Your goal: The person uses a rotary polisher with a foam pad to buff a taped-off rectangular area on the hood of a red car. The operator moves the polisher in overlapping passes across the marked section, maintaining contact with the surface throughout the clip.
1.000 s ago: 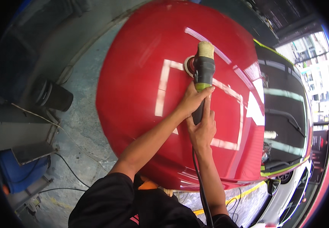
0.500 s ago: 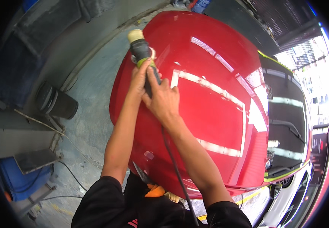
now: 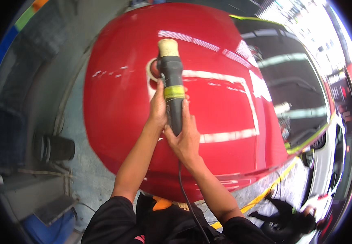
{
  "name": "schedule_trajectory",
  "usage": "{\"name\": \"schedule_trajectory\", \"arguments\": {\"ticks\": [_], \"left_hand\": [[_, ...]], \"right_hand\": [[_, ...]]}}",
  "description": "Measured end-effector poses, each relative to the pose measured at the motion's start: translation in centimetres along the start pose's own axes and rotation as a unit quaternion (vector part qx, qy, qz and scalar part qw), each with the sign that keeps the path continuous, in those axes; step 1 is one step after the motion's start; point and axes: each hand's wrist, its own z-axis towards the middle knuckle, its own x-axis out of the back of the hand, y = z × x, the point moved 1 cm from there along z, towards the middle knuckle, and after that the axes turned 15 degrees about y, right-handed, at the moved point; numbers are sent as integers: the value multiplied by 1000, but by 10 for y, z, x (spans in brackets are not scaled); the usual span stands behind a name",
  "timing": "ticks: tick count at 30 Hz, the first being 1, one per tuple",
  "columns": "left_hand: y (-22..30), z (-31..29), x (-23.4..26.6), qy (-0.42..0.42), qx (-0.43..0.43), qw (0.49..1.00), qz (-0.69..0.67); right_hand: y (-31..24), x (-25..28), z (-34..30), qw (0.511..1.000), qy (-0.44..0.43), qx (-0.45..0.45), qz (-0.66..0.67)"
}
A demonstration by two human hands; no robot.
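Note:
Both of my hands hold a corded car polisher (image 3: 170, 87) with a black body and a yellow-green band. At its far end is a cream cap or pad (image 3: 168, 48); a pale ring-shaped part shows to its left. My left hand (image 3: 158, 106) grips the left side of the body near the band. Around the rear handle my right hand (image 3: 185, 138) is closed. The tool lies over a glossy red car hood (image 3: 220, 105); whether its working face touches the paint is hidden. White light reflections frame the middle of the hood, and small pale smears mark its left part.
A black cable (image 3: 184, 187) trails from the tool to my body. The windshield (image 3: 285, 77) is at the right. A dark bin (image 3: 58, 148) and blue container (image 3: 47, 225) stand left. A person in black (image 3: 292, 219) is at the lower right, near a white car.
The polisher and both hands have come from the hood's left edge rightward over the hood. My view has shifted too, and a person has appeared at the lower right.

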Motion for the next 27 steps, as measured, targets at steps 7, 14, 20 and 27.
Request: {"name": "schedule_trajectory", "arguments": {"ticks": [7, 14, 20, 27], "left_hand": [[-130, -12, -80, -44, 85, 993, 64], [-259, 6, -151, -77, 156, 974, 144], [-355, 19, -223, -161, 75, 958, 227], [-420, 48, -244, -131, 52, 955, 261]], "right_hand": [[113, 100, -15, 995, 91, 9, 36], [176, 199, 1, 970, 120, -145, 151], [228, 284, 68, 924, 144, -283, 211], [288, 308, 99, 923, 161, -299, 180]]}}
